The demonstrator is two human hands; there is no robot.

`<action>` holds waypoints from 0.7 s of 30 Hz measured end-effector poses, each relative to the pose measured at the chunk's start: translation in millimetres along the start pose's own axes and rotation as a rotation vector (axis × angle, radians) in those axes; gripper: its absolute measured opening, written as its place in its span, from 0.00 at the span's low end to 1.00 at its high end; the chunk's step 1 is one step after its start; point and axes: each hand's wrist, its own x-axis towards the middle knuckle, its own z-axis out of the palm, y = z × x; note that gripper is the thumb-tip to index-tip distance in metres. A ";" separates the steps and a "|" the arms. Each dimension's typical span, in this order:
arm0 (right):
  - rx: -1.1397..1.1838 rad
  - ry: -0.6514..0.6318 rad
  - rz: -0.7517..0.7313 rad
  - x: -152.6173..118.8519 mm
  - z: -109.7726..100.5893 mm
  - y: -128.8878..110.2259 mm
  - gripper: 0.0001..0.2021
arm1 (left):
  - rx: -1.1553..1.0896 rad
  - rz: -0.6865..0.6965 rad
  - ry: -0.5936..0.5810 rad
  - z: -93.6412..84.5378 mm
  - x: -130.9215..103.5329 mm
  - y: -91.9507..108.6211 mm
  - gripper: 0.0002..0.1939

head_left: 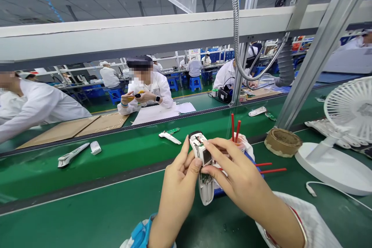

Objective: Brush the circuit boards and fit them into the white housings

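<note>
- A head-worn camera looks forward and down over a green workbench.
- The left hand and right hand appear close before it.

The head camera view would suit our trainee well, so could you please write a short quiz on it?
1. True or false: the left hand and the right hand both touch the opened white device.

2. Multiple choice: what stands on the green bench to the right of the brown roll?
A) a microscope
B) a white fan
C) a kettle

3. Fill in the blank: the two upright sticks just beyond the right hand are coloured ____.

Key: 1 true; 2 B; 3 red.
</note>
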 end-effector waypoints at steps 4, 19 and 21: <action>0.037 -0.003 0.029 0.8 -1.0 -1.2 0.20 | -0.253 -0.018 -0.099 -3.3 8.1 4.7 0.28; 0.138 0.020 0.121 1.6 19.8 6.3 0.18 | -0.166 -0.018 -0.035 0.6 15.0 -3.8 0.21; 0.243 0.009 0.189 2.3 22.7 6.9 0.18 | -0.175 -0.017 -0.023 -0.4 16.8 -4.4 0.22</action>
